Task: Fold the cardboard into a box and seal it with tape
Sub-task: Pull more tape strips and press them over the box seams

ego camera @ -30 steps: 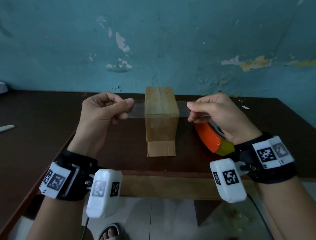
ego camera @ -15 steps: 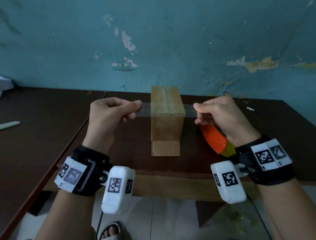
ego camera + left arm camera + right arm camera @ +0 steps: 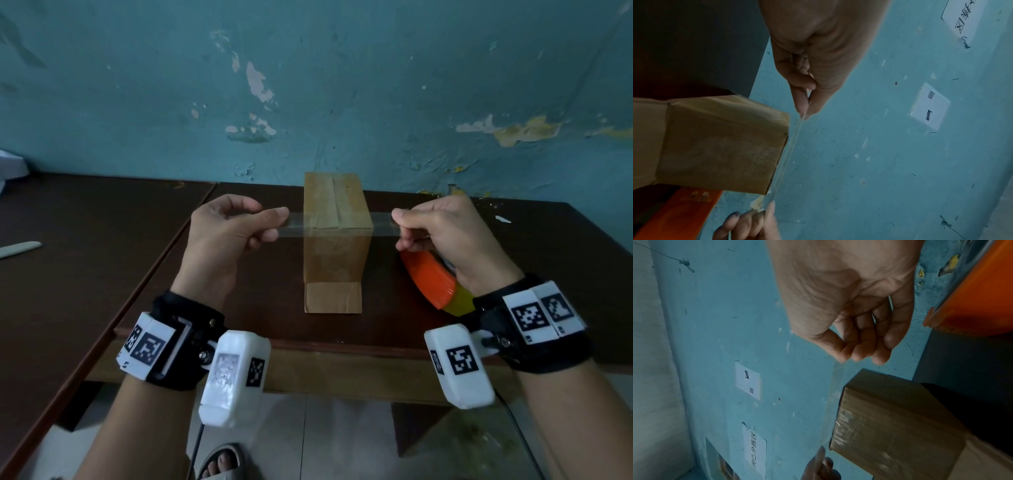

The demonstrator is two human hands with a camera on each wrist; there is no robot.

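A brown cardboard box (image 3: 335, 219) stands upright on the dark table (image 3: 102, 260), one flap lying flat toward me. A clear tape strip (image 3: 342, 224) stretches level across the near top edge of the box (image 3: 721, 142). My left hand (image 3: 270, 224) pinches the strip's left end between thumb and forefinger. My right hand (image 3: 402, 228) pinches the right end. In the left wrist view the tape strip (image 3: 789, 152) runs just beside the box's top edge. The right wrist view shows the strip (image 3: 833, 395) close to the box (image 3: 890, 421); whether they touch is unclear.
An orange tape dispenser (image 3: 430, 281) lies on the table under my right wrist. A pale flat tool (image 3: 20, 248) rests at the far left. The blue wall (image 3: 342, 85) stands right behind the box. The table's front edge is just below my wrists.
Both hands have carried the stretched tape slightly forward and down over the box's near top edge. The box and dispenser stay put.
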